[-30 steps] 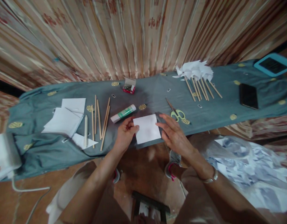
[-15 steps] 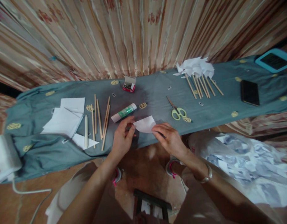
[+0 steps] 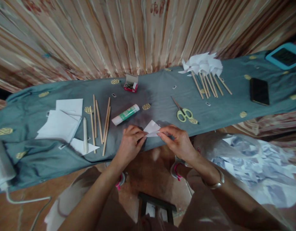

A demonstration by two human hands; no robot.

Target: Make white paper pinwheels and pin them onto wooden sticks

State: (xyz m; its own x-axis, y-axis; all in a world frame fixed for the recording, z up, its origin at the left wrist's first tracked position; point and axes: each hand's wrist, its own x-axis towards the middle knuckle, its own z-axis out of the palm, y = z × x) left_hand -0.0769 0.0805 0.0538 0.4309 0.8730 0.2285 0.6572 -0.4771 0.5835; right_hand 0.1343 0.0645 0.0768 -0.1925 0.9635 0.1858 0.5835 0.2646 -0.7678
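Between my two hands is a small piece of white paper (image 3: 151, 127), folded to a point at the top. My left hand (image 3: 131, 141) pinches its left corner, and my right hand (image 3: 177, 140) pinches its right side. Just beyond my left hand lies a glue stick (image 3: 125, 114) with a green label. Scissors (image 3: 182, 112) with light green handles rest to the right of the paper, blades pointing away. Left of my hands are several wooden sticks (image 3: 99, 120), a white pen-like stick (image 3: 85, 134) on a paper triangle, and a stack of white paper squares (image 3: 60, 123).
A small open red box (image 3: 131, 86) of pins stands at the back. Paper pinwheels (image 3: 203, 65) on sticks lie at back right, near a black phone (image 3: 259, 91) and a blue-framed tablet (image 3: 285, 56). A clear bag of paper scraps (image 3: 253, 170) sits below the table's right front.
My left fingers have closed on the paper's left corner, where they were looser before. The paper now looks folded to a smaller, pointed shape. The view has shifted slightly.
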